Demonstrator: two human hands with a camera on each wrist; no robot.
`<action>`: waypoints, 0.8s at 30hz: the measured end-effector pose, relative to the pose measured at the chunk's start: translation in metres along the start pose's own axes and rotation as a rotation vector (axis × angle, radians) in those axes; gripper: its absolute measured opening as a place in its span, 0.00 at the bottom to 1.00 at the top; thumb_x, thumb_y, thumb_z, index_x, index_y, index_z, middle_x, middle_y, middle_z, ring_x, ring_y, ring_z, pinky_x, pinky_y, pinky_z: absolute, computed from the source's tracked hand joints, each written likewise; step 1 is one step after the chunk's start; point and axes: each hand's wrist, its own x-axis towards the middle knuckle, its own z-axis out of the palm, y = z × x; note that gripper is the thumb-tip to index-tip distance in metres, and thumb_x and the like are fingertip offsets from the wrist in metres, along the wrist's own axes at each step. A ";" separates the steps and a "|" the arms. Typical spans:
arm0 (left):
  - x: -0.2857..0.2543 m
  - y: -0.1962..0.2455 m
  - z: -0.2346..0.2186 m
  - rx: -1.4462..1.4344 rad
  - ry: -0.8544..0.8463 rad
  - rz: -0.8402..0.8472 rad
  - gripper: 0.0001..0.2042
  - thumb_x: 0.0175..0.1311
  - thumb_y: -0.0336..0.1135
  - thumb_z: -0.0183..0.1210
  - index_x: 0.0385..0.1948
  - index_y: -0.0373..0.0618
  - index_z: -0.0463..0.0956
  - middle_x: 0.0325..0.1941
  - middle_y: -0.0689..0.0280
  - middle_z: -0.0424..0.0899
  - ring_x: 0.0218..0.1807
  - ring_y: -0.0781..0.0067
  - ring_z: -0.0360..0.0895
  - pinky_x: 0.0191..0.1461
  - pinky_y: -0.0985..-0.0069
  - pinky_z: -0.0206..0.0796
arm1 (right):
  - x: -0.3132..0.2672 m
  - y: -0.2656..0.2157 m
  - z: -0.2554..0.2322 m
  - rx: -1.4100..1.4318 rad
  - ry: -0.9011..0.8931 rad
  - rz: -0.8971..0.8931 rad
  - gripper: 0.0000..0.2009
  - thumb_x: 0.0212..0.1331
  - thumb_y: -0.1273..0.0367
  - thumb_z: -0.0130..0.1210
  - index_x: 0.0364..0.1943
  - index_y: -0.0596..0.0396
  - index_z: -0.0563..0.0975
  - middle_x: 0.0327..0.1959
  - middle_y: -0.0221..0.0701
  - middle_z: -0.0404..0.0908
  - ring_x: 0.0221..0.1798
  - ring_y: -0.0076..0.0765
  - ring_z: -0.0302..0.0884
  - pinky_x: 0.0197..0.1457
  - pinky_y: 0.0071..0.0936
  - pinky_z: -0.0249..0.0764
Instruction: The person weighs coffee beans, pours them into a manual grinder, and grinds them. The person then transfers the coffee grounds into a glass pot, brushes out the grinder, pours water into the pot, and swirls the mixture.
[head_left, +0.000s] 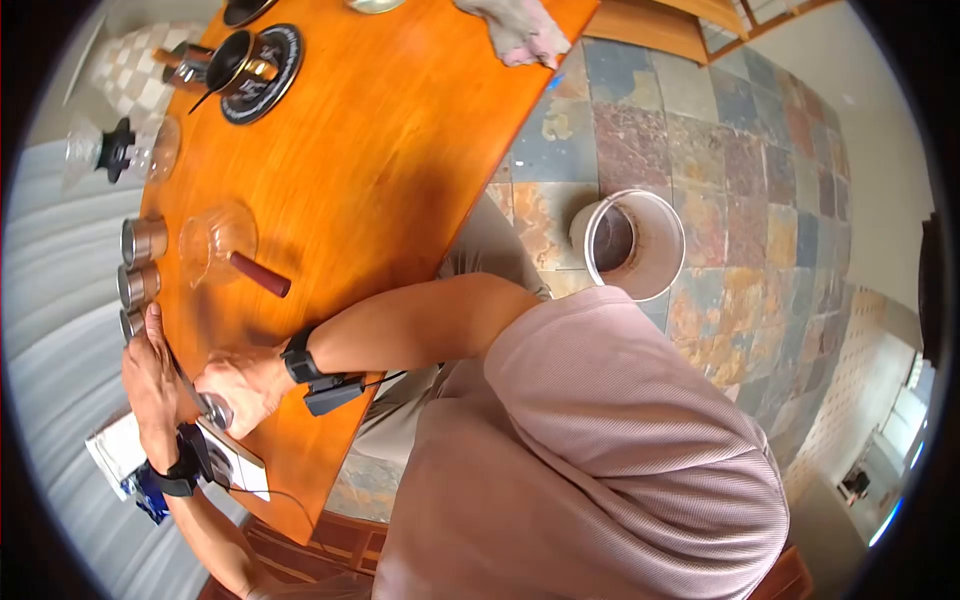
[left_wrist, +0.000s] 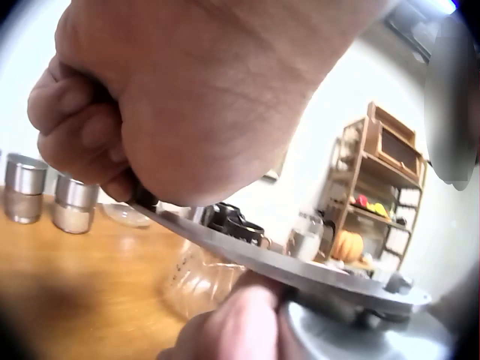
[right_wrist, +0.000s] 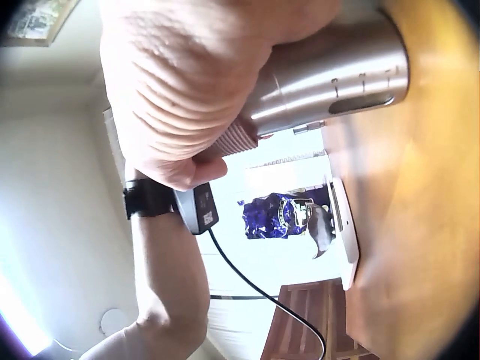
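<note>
A steel hand coffee grinder [right_wrist: 330,75] with number marks on its side lies in the grip of my right hand [head_left: 245,385]. In the right wrist view, its lower end is close over the wooden table. Curled fingers of my left hand [head_left: 150,375] hold the far end of the flat metal crank arm [left_wrist: 247,255]; the knob there is mostly hidden by the hand. At the crank's other end, the grinder's round top [head_left: 215,412] shows between the two hands. Right-hand fingertips [left_wrist: 247,322] wrap the body just under the crank in the left wrist view.
A glass pot with a dark red handle [head_left: 262,275] stands nearby, beside several metal-lidded jars [head_left: 145,240]. A glass dripper with a black collar [head_left: 117,150] and a black cup [head_left: 232,60] on a round tray stand farther along. A blue bag [right_wrist: 270,216] is beside a white flat device [right_wrist: 345,240]. A white bin [head_left: 665,245] stands on the floor.
</note>
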 end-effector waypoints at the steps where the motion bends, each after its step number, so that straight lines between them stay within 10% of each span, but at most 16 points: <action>1: 0.006 0.022 -0.004 0.062 -0.012 -0.020 0.31 0.81 0.53 0.41 0.30 0.28 0.74 0.23 0.37 0.73 0.25 0.38 0.72 0.31 0.50 0.60 | 0.002 0.002 0.001 0.032 -0.032 -0.004 0.18 0.36 0.58 0.70 0.20 0.59 0.79 0.18 0.44 0.80 0.22 0.52 0.80 0.29 0.41 0.75; 4: -0.005 0.061 -0.001 0.287 0.113 0.244 0.24 0.80 0.47 0.44 0.31 0.33 0.76 0.23 0.38 0.75 0.27 0.35 0.75 0.30 0.52 0.62 | 0.010 0.014 0.024 0.039 -0.043 0.010 0.18 0.38 0.57 0.69 0.19 0.60 0.78 0.17 0.42 0.78 0.21 0.48 0.79 0.29 0.39 0.74; 6: -0.023 0.092 -0.004 0.486 0.109 0.312 0.19 0.78 0.44 0.48 0.29 0.38 0.75 0.19 0.44 0.74 0.26 0.40 0.77 0.31 0.52 0.66 | 0.035 0.053 0.075 0.273 0.500 -0.268 0.19 0.40 0.57 0.68 0.19 0.60 0.77 0.17 0.41 0.77 0.22 0.45 0.78 0.31 0.39 0.74; 7: -0.036 0.101 -0.010 0.471 0.083 0.456 0.16 0.76 0.41 0.51 0.28 0.41 0.73 0.18 0.49 0.73 0.26 0.44 0.78 0.32 0.53 0.69 | 0.015 0.032 0.027 0.316 0.470 -0.216 0.18 0.42 0.58 0.67 0.20 0.60 0.75 0.18 0.40 0.75 0.24 0.43 0.76 0.32 0.38 0.73; 8: -0.050 0.120 -0.009 0.412 0.044 0.341 0.15 0.76 0.39 0.50 0.29 0.40 0.72 0.19 0.50 0.74 0.25 0.44 0.78 0.31 0.52 0.68 | 0.029 0.058 0.022 0.405 0.222 0.001 0.16 0.40 0.61 0.66 0.20 0.59 0.75 0.19 0.43 0.76 0.24 0.45 0.77 0.31 0.39 0.72; 14: -0.114 0.064 -0.008 0.318 0.026 0.065 0.18 0.78 0.41 0.45 0.31 0.38 0.75 0.23 0.46 0.76 0.26 0.41 0.77 0.29 0.51 0.64 | 0.037 0.029 -0.016 0.144 0.259 -0.008 0.14 0.32 0.65 0.67 0.19 0.59 0.76 0.18 0.46 0.77 0.20 0.49 0.76 0.27 0.39 0.71; 20: -0.130 -0.024 0.013 -0.012 -0.091 -0.704 0.31 0.81 0.54 0.37 0.40 0.31 0.81 0.31 0.41 0.82 0.34 0.45 0.76 0.41 0.55 0.65 | 0.011 0.000 -0.019 -0.032 -0.135 -0.040 0.17 0.36 0.58 0.68 0.25 0.55 0.79 0.23 0.42 0.81 0.27 0.52 0.81 0.32 0.45 0.76; 22: -0.131 -0.067 0.022 0.017 -0.005 -0.260 0.18 0.75 0.39 0.51 0.58 0.35 0.76 0.35 0.49 0.81 0.35 0.47 0.75 0.40 0.58 0.66 | 0.000 -0.006 -0.010 0.101 -0.190 -0.011 0.16 0.40 0.59 0.68 0.28 0.55 0.79 0.22 0.39 0.80 0.26 0.46 0.81 0.30 0.40 0.75; 24: -0.110 -0.105 0.039 0.214 0.112 0.113 0.29 0.61 0.28 0.58 0.68 0.44 0.69 0.34 0.53 0.80 0.39 0.49 0.78 0.40 0.58 0.69 | -0.002 -0.016 -0.011 0.074 -0.249 0.123 0.16 0.42 0.59 0.68 0.28 0.55 0.79 0.22 0.39 0.81 0.26 0.43 0.82 0.30 0.39 0.76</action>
